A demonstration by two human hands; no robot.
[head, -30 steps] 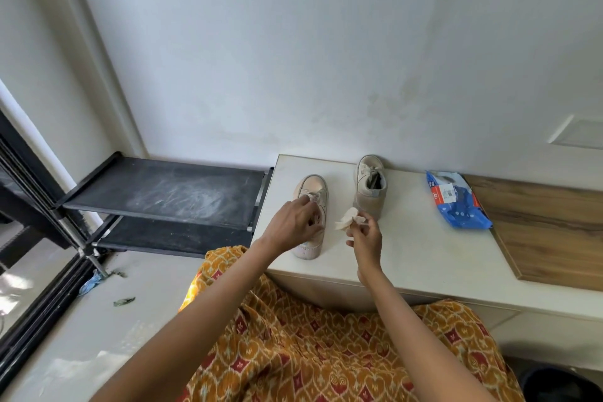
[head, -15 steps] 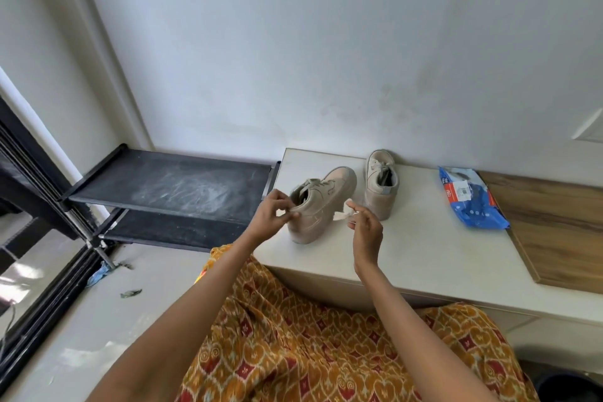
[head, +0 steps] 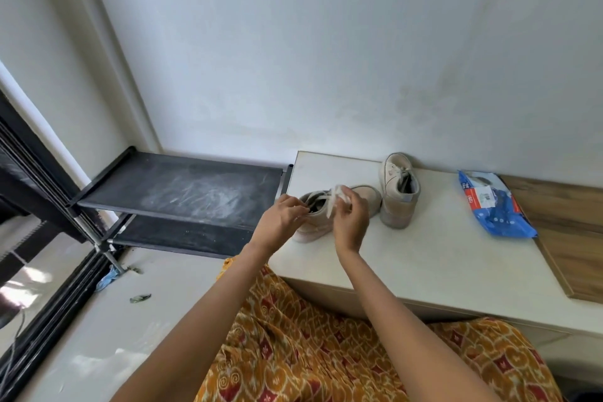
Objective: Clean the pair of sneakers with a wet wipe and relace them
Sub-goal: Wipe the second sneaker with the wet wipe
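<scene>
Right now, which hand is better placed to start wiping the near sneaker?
Right. The right hand already pinches the wet wipe directly over the near sneaker, while the left hand grips its heel end, likely steadying it.

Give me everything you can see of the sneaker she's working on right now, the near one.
The near sneaker is a pale beige low-top with a thick light sole, lying on the white tabletop, heel toward the left edge, toe pointing right toward the second sneaker. Its collar and dark opening show. The left hand grips the heel end; the right hand holds a white wet wipe over its upper. Lace state is hidden.
</scene>
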